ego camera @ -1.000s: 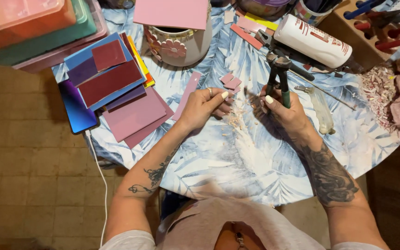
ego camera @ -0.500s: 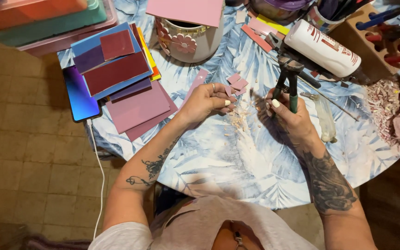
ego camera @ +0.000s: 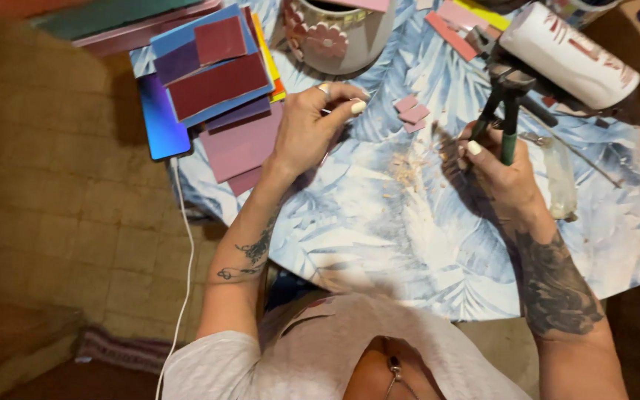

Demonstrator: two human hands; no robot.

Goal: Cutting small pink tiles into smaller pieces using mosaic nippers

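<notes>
Head view looks down on a round table (ego camera: pixel 379 252) under a blue leaf-print cloth, where the right hand (ego camera: pixel 501 178) is closed around the green handles of a pair of nippers (ego camera: pixel 504 111) held upright, jaws up, just below a white bottle (ego camera: pixel 568 55) lying on its side. Left hand (ego camera: pixel 312 126) rests curled with fingertips pinched together — whether it holds a piece I cannot tell — between a stack of red and mauve tiles (ego camera: pixel 220 96) at the table's left edge and small pink cut pieces (ego camera: pixel 411 113). Bare cloth lies open between the hands and toward the near rim — a decorated pot (ego camera: pixel 335 33) crowds the far side.
</notes>
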